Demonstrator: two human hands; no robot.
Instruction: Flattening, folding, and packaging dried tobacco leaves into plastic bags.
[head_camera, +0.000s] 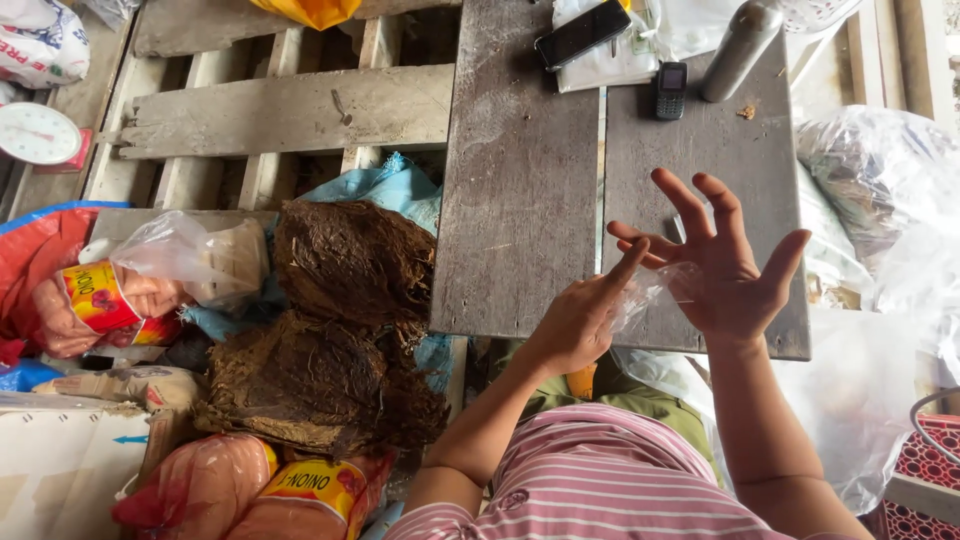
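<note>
Head cam: left hand (578, 322) is mostly curled with its index finger poking up into a thin clear plastic bag (652, 290), pinched against the right hand (722, 268), whose fingers are spread wide open. Both sit over the near edge of the grey wooden table (520, 180). Two phones (671, 90) and a metal flask (738, 48) at 12 o'clock, dried brown leaf piles (340, 330) at 9.

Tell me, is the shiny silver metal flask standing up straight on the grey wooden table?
No, the silver metal flask lies tilted on its side on the grey wooden table, beside the small dark keypad phone.
</note>
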